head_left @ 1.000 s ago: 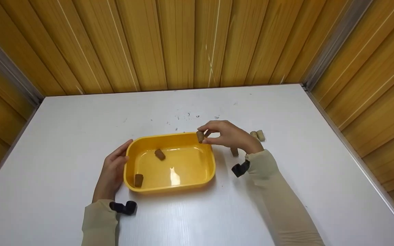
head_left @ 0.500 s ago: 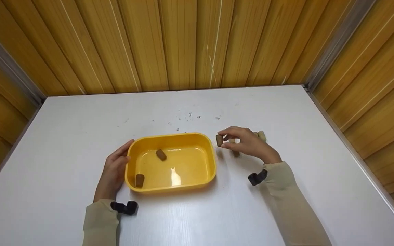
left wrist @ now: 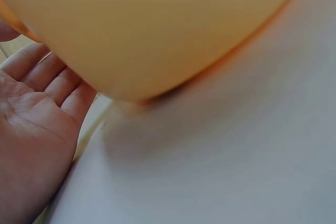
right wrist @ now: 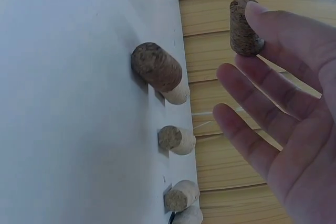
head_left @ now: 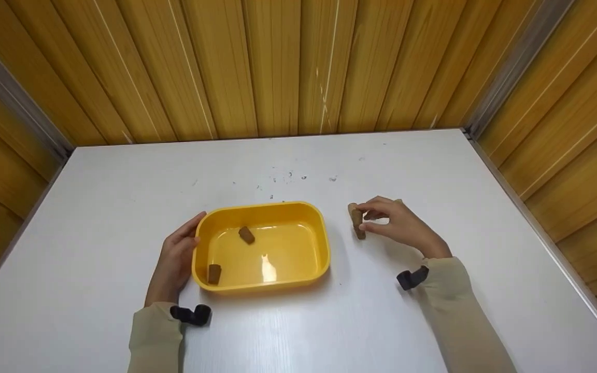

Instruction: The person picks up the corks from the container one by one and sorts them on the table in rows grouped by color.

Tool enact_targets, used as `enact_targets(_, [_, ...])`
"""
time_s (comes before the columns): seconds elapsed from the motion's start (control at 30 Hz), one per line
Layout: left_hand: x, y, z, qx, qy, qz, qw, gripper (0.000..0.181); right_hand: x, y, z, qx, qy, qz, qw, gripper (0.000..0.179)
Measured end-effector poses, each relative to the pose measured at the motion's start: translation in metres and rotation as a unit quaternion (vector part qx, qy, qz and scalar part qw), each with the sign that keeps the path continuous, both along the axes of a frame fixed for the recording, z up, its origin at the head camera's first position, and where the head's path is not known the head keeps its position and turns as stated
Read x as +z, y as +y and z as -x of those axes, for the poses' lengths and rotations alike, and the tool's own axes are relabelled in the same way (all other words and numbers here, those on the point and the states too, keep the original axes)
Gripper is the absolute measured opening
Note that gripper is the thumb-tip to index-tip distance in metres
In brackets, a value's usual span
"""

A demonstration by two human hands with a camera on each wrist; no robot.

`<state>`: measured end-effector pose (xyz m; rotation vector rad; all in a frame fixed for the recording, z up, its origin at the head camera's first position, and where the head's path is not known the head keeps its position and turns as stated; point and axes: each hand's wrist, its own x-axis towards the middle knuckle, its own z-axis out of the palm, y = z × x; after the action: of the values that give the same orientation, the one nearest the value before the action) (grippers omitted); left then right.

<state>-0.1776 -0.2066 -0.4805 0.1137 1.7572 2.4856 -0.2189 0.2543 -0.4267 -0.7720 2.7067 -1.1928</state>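
A yellow plastic tray [head_left: 262,287] stands on the white table with two brown corks inside: one cork [head_left: 246,235] near the middle and another cork [head_left: 214,274] at the near left corner. Against the tray's left side rests my left hand [head_left: 176,259], its fairly straight fingers along the outer wall and the thumb at the rim. Between thumb and index finger my right hand [head_left: 399,225] pinches a cork [right wrist: 243,30], right of the tray. In the right wrist view the other fingers are spread, and a darker cork [right wrist: 156,66] lies close by on the table.
More corks stand or lie on the table in the right wrist view, including a pale cork [right wrist: 177,140] and a lower cork [right wrist: 181,196]. My right hand hides most of them in the head view. Wood-patterned panels [head_left: 272,67] border the table.
My right hand has moved right, carrying the pinched cork from above the tray's far right corner to beside the corks on the table. The left hand still rests against the tray.
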Motion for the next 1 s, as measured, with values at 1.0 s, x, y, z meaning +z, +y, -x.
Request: enact_targets(1.0, [0.002, 0.0, -0.001, 0.004, -0.008, 0.017, 0.9998, 0.057, -0.02, 0.041, -0.005, -0.051, -0.071, -0.02, 0.996, 0.05])
